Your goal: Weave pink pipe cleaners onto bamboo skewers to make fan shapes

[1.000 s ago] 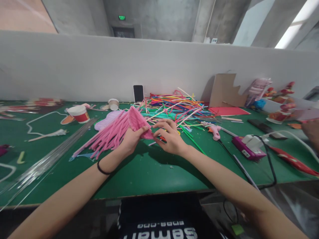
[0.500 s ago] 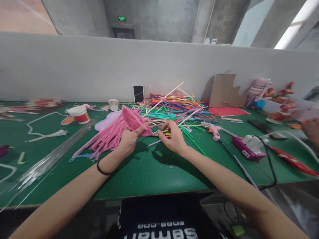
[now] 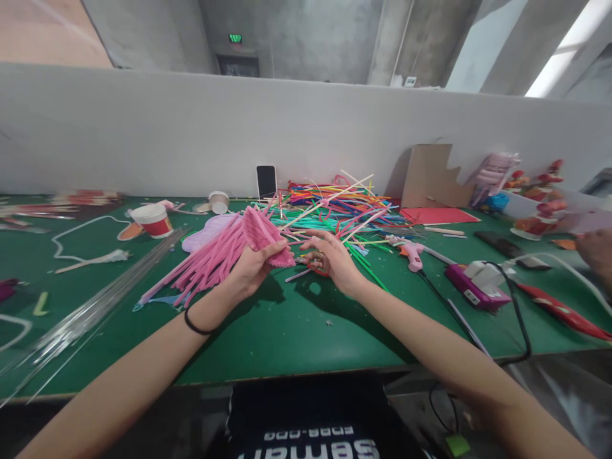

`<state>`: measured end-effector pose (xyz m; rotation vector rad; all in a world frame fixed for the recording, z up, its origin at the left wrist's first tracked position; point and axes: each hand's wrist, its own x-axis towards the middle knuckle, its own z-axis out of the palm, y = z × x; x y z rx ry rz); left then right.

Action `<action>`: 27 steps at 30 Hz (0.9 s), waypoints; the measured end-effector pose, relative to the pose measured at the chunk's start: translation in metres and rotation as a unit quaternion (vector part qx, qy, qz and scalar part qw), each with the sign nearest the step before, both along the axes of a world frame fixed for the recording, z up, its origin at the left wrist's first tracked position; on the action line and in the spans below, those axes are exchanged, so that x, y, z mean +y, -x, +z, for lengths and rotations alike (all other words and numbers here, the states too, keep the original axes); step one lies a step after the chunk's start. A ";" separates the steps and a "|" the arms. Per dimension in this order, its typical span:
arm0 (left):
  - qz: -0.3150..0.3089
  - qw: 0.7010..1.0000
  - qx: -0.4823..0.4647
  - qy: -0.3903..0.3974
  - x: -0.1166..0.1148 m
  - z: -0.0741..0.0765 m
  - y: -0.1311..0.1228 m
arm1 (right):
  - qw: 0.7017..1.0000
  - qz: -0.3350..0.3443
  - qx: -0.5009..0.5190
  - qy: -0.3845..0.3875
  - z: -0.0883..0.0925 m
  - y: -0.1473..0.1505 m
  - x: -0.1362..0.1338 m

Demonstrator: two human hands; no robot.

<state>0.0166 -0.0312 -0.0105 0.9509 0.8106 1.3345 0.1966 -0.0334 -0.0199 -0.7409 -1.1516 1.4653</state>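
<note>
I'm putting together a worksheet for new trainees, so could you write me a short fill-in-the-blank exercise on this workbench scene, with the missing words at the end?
1. The left hand holds a ribbed piece that is ____ in colour.
2. The band around the left wrist is ____.
3. Seen from the person's side, the glue gun lies to the ____ of the multicoloured pile of stems.
4. The surface of the table is ____.

Missing words: pink; black; right; green.
</note>
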 end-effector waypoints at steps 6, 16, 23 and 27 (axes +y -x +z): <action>-0.009 0.999 0.026 -0.018 0.005 -0.003 0.005 | 0.999 0.019 0.035 0.036 0.004 -0.003 0.000; 0.044 0.998 0.040 0.000 0.013 -0.009 0.009 | 0.998 0.031 0.046 0.035 0.004 -0.016 0.012; 0.066 0.997 0.040 0.006 0.013 -0.008 0.008 | 0.996 0.069 0.034 0.036 0.005 -0.015 0.011; 0.079 0.995 0.066 -0.017 0.013 -0.010 0.009 | 0.996 0.034 0.014 0.079 0.004 -0.014 0.012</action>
